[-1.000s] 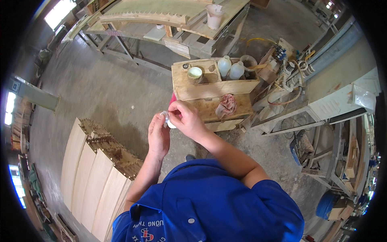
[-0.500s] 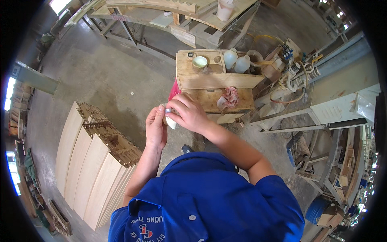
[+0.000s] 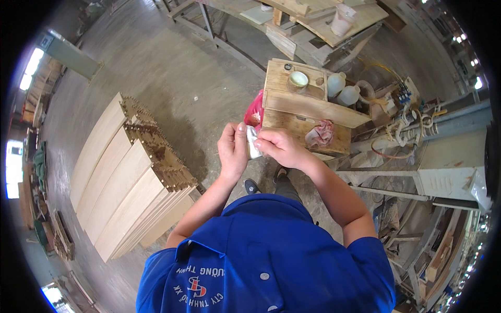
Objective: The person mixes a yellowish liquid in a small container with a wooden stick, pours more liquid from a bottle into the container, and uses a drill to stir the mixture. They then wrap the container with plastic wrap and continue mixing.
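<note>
In front of my body, above the floor, both hands pinch a small white packet that looks like shiny, crinkled plastic; its exact kind is not clear. My left hand grips its left side, thumb on top and fingers curled behind. The thumb and fingers of my right hand close on its right side. Just beyond the packet hangs a pink plastic bag at the left side of a wooden workbox. A crumpled, stained cloth lies on the box's near ledge.
Curved pale wooden panels stand stacked on the floor at left. On the box sit a bowl and white jugs. A workbench with a bucket stands beyond; a grey metal machine is at right.
The view has swung, so the surroundings sit farther right and the panels show more fully. My right hand has shifted from the packet's top to its right side; the packet looks more stretched out.
</note>
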`<state>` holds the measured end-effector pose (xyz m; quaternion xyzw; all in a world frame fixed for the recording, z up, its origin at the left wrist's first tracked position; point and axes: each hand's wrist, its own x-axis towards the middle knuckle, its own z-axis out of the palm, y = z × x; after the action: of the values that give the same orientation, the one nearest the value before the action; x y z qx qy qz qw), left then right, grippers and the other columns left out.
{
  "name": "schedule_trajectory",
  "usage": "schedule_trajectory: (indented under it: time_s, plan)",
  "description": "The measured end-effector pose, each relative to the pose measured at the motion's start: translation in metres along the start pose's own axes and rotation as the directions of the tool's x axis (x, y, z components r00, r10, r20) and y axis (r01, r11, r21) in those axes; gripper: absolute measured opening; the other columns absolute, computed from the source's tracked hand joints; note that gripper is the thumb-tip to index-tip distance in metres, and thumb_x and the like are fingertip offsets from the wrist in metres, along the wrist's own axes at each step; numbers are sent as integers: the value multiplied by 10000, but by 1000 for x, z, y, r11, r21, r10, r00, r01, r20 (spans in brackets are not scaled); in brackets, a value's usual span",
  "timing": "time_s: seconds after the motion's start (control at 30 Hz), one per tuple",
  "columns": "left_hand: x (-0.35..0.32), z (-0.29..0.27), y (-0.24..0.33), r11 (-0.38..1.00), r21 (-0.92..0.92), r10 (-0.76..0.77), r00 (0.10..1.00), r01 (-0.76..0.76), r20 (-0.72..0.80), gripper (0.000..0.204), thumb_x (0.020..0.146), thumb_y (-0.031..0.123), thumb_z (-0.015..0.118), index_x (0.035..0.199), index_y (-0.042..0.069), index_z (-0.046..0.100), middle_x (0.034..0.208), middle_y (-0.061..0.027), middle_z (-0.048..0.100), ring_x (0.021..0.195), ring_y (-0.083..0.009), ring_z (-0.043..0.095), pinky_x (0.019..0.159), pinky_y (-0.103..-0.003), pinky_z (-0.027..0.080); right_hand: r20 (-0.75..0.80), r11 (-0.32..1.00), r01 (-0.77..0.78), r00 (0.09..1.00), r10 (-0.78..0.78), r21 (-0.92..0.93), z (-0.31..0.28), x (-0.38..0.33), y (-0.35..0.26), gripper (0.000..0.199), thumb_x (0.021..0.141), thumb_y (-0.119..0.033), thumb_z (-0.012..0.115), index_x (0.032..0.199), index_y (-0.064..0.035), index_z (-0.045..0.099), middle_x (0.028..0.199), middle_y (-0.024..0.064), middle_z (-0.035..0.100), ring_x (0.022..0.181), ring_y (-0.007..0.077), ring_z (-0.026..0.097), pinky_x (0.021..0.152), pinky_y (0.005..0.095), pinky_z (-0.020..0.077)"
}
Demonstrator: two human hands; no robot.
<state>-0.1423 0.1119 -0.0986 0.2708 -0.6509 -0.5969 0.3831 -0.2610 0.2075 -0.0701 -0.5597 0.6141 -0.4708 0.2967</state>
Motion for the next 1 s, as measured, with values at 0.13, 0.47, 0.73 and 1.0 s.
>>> schedule_trajectory:
  time_s: [0.13, 0.47, 0.73, 1.0]
  plan:
    - [4, 2, 7, 997, -78, 14, 1000, -16, -28, 248, 953, 187, 473, 778, 20, 529, 647, 9, 520, 602, -45, 426, 530, -215, 373, 51, 993, -68, 997, 63, 96, -3, -5, -3, 248, 913, -186, 501, 741, -10, 534, 638, 30, 526, 590, 99, 502, 550, 261, 405]
    - [15, -17, 19, 975, -176, -1, 794, 136, 608, 376, 885, 275, 571, 1150, 27, 474, 998, -113, 572, 978, -227, 555, 810, -331, 455, 137, 950, -194, 977, 164, 246, -10, -6, -10, 184, 915, -161, 493, 816, -23, 563, 688, 51, 564, 603, 125, 540, 586, 265, 438]
    - [34, -21, 57, 932, 187, 109, 734, -309, 671, 230, 901, 238, 555, 973, 22, 523, 828, -76, 594, 759, -177, 580, 682, -301, 456, 136, 721, 251, 967, -215, -646, -46, 7, -46, 184, 782, -204, 622, 729, -62, 518, 657, 83, 566, 616, 266, 595, 537, 381, 455]
    - [29, -27, 90, 932, 338, -242, 465, -134, 852, 296, 941, 340, 452, 828, 69, 485, 639, -61, 563, 595, -176, 570, 558, -296, 434, 461, 612, 573, 815, -352, -545, -76, 6, -70, 200, 756, -216, 641, 676, -105, 495, 597, 45, 496, 545, 230, 552, 497, 341, 431]
